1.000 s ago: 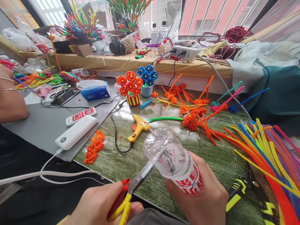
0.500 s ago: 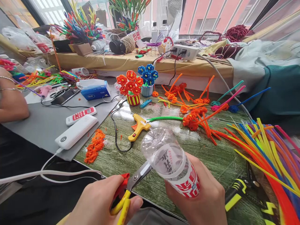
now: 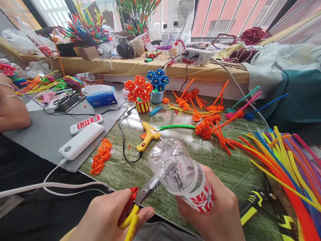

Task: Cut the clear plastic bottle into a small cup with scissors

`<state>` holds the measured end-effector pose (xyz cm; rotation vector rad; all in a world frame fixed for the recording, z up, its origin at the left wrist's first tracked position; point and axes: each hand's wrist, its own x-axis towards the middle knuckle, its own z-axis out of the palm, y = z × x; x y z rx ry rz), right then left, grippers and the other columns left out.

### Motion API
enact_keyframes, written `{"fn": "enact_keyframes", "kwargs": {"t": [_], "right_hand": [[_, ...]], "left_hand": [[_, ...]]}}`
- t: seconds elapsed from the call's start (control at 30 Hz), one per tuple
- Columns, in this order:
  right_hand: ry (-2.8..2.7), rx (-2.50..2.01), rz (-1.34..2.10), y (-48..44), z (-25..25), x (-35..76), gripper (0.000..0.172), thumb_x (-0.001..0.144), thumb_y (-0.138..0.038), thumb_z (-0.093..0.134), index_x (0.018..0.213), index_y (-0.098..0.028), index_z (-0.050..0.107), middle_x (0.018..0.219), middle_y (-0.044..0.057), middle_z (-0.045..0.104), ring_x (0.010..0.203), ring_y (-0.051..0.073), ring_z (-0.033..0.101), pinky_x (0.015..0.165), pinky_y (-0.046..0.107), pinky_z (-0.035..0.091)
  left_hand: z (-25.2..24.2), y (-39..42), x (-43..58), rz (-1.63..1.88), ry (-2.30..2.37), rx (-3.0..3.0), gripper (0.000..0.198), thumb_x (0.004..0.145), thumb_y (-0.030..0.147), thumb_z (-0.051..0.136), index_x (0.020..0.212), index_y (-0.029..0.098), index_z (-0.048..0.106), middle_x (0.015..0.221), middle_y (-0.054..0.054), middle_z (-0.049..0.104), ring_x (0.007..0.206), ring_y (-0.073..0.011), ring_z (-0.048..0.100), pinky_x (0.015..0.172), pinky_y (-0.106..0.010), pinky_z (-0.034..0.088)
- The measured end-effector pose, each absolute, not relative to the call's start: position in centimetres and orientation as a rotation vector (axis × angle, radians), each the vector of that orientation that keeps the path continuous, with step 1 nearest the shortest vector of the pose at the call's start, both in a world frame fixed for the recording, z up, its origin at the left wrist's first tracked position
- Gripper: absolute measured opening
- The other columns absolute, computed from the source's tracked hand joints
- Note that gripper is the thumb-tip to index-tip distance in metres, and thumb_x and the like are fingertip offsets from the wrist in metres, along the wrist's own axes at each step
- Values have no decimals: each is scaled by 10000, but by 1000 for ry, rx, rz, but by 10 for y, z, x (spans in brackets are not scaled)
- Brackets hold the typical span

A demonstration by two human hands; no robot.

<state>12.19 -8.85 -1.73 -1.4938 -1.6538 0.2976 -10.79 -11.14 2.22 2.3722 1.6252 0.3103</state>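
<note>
My left hand (image 3: 107,214) is closed around the red and yellow handles of a pair of scissors (image 3: 144,191). The scissors' blades reach the side of a clear plastic bottle (image 3: 170,164) with a red and white label, near its base. Wrapped round the labelled part is my right hand (image 3: 213,207), with the bottle's ribbed base tilted up and away from me. The exact spot where the blades meet the plastic is hard to make out.
Beyond the bottle lies a yellow glue gun (image 3: 149,135). Orange trimmings (image 3: 101,156) and a white power bank (image 3: 81,141) are at the left, pipe cleaners (image 3: 293,160) and pliers (image 3: 253,202) at the right. A person's arm (image 3: 13,103) rests at the far left.
The bottle has shifted and tilted slightly to the left in my right hand. The scissors have hardly moved, with their blades still at its side.
</note>
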Motion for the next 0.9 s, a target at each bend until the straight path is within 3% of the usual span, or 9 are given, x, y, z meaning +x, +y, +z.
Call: {"fn": "enact_keyframes", "kwargs": {"t": [0.27, 0.5, 0.9], "right_hand": [[-1643, -1516, 377, -87, -16, 122, 335, 732, -339, 687, 1053, -283, 612, 808, -31, 718, 713, 176, 689, 665, 288, 541], [-1685, -1543, 353, -85, -12, 125, 327, 726, -342, 661, 1041, -271, 611, 752, -32, 703, 664, 181, 673, 589, 280, 517], [-1709, -1539, 359, -83, -11, 126, 306, 740, -350, 648, 1027, -254, 608, 734, -23, 694, 638, 174, 657, 567, 268, 502]], "left_hand": [[26, -107, -106, 378, 1594, 2594, 465, 988, 486, 520, 618, 223, 417, 467, 100, 447, 359, -39, 414, 397, -135, 330], [25, -110, -107, 403, 1614, 2622, 487, 995, 496, 500, 601, 221, 424, 454, 96, 431, 348, -42, 402, 395, -153, 326], [24, -105, -113, 297, 1673, 2506, 470, 944, 536, 542, 597, 227, 474, 467, 75, 514, 360, -74, 476, 371, -168, 351]]}}
